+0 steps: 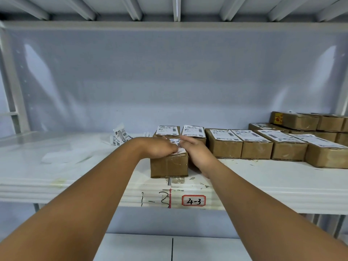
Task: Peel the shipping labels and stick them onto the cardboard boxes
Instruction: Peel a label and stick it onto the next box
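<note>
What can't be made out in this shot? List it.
Head view, three gaps:
1. The label on the front box: mostly covered by the left hand and right hand.
2. Print on the labelled boxes behind: too small to read.
3. The stacked boxes far right: cut off by the frame edge.

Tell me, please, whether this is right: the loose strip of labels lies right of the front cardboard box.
No: in the head view the loose strip of labels lies left of the front cardboard box.
</note>
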`<state>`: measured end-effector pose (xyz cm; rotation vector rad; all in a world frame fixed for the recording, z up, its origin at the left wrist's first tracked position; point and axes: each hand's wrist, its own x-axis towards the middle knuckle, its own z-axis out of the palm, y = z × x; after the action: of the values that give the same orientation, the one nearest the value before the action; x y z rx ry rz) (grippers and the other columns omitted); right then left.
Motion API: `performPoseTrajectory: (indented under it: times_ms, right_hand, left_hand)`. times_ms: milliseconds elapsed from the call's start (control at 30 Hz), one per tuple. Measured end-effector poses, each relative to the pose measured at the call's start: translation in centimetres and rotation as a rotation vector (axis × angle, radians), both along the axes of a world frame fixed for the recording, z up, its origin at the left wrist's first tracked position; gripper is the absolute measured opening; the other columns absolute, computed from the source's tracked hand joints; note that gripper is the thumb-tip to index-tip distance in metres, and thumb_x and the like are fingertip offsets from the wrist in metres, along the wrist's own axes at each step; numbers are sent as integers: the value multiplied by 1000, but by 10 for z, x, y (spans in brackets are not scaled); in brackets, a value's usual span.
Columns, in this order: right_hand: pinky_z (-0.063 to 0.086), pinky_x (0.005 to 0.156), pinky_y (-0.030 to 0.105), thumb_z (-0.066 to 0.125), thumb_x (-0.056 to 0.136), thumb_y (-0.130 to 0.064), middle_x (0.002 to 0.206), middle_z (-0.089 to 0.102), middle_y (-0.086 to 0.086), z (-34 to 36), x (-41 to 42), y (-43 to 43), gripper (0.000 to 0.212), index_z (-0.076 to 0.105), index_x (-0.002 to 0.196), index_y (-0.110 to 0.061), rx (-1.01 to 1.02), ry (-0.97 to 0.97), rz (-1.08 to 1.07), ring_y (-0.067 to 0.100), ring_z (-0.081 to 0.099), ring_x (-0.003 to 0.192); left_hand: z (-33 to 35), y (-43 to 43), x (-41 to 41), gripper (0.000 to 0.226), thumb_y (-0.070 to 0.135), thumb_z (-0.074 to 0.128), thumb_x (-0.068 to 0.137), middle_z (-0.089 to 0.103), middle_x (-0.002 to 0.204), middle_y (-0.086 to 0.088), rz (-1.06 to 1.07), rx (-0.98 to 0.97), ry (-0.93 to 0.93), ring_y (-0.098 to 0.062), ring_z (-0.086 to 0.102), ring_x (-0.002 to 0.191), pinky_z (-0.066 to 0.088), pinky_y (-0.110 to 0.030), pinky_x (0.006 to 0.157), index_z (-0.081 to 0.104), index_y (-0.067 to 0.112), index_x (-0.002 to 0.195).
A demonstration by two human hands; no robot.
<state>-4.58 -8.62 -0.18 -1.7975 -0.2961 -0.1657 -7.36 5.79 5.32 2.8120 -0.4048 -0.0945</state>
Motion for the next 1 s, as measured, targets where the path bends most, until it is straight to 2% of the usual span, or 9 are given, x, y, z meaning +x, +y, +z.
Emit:
performPoseTrajectory:
  times_ms: [33,133,267,367,467,533,633,833,1000]
  right_hand:
    - [30,103,22,50,96,-23,141,51,0,-1,1,0,38,55,134,-21,-6,-1,1,13,45,127]
    - [29,105,24,50,96,-26,140,51,-1,-2,3,-1,37,56,132,-23,-14,-1,2,14,44,129]
    - [29,109,28,50,96,-28,140,51,-2,-3,6,-1,36,57,131,-25,-14,2,2,15,43,130]
    - [28,111,30,51,95,-27,140,52,-2,-3,7,0,36,58,130,-24,-7,-3,-3,15,43,130]
    - [30,112,31,51,95,-24,137,54,-1,-3,7,1,36,58,130,-21,12,-13,-3,14,46,129]
    - [30,112,30,50,95,-24,137,54,0,-4,7,1,36,57,131,-20,11,-19,-1,15,46,129]
    - [31,108,26,49,95,-24,137,54,-2,-3,6,0,38,57,132,-21,-3,-5,3,14,46,127]
    - [30,113,35,54,91,-27,135,56,0,-5,6,0,40,58,131,-23,7,0,35,15,48,127]
    - [33,110,30,59,86,-33,136,55,0,-3,1,1,48,55,133,-25,-30,17,90,14,48,126]
  left_hand:
    - [0,1,3,50,51,35,69,57,110,-3,-1,-26,5,-19,51,105,37,-45,102,56,18,98]
    - [4,0,2,58,51,42,77,48,135,1,49,-51,86,-15,43,124,32,-39,108,50,26,129]
    - [8,0,2,53,44,41,96,25,153,6,58,-56,186,-14,23,140,19,-29,113,31,25,145]
    - [6,-5,3,56,51,32,97,14,157,1,56,39,92,-20,9,144,11,-35,115,24,26,147]
    - [0,-8,2,52,37,26,102,1,156,4,-75,100,-44,-18,-5,145,-5,-35,116,14,20,150]
    - [-3,-7,3,51,36,25,102,6,157,3,-129,64,-30,-14,2,145,1,-32,118,16,19,150]
    - [-4,-4,4,60,48,26,99,9,158,-1,-73,74,-11,-15,6,145,8,-33,117,20,18,149]
    - [-2,4,-5,80,65,41,85,3,158,8,-31,-108,131,-8,-4,144,0,-33,115,17,25,149]
    - [6,9,-12,76,63,43,85,1,157,11,-70,-92,173,-4,-9,143,-4,-32,114,16,31,149]
